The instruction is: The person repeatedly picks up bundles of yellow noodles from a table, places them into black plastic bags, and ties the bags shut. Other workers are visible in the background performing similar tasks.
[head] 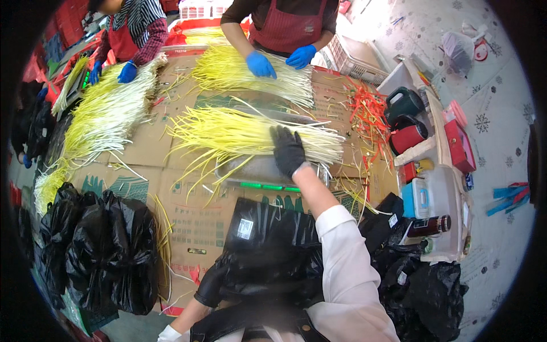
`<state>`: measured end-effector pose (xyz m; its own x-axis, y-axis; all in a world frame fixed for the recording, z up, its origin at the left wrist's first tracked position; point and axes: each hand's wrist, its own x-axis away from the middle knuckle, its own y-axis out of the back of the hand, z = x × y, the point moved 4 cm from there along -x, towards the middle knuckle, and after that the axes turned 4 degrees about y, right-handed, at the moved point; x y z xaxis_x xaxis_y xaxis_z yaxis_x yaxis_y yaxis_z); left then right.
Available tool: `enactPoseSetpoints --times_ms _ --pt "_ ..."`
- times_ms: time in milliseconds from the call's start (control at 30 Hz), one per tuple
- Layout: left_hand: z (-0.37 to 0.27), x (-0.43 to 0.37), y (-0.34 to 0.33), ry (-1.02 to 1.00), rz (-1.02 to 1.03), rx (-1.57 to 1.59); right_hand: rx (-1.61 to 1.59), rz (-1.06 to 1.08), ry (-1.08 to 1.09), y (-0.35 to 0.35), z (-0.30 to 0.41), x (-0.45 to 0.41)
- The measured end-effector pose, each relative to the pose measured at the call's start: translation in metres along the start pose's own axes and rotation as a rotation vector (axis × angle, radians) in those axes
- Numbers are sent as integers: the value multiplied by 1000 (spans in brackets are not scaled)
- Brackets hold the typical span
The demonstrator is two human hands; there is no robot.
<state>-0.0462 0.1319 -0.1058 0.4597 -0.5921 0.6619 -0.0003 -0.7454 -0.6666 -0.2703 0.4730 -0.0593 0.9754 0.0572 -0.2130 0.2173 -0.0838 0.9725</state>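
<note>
My right hand [288,150], in a black glove, rests palm-down on a pile of yellow chives [230,128], near their white stem ends. Its fingers are somewhat spread and blurred. Under the pile is a metal scale pan [239,169], with a green lit display [263,186] along its near side. Low in front of my body, my left hand [212,280], also black-gloved, is against a black plastic bag [273,226]. The bag's folds hide its fingers, so its grip does not show. A white label [245,229] is stuck on the bag.
Filled black bags [113,252] stand at left. Across the cardboard-covered table [188,231], two blue-gloved people handle more chives [256,72] [107,102]. Red and yellow ties [369,113] lie at right, beside a foam box [431,166] holding a flask [428,225] and jugs [404,102].
</note>
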Motion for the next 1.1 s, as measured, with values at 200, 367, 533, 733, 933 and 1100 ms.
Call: enactPoseSetpoints --times_ms 200,367,533,733,933,1100 --pt "1 -8 5 0 55 -2 -156 -71 145 -1 14 64" --pt "6 -11 8 29 17 50 -228 -146 186 16 12 80" --pt "4 -12 7 -7 9 37 -201 -222 209 23 15 77" --pt "6 -13 13 34 -42 51 -109 -200 64 31 10 68" --pt "3 -14 12 15 2 38 -169 86 10 25 0 45" --pt "2 -15 12 33 -10 46 -43 118 26 29 -11 26"
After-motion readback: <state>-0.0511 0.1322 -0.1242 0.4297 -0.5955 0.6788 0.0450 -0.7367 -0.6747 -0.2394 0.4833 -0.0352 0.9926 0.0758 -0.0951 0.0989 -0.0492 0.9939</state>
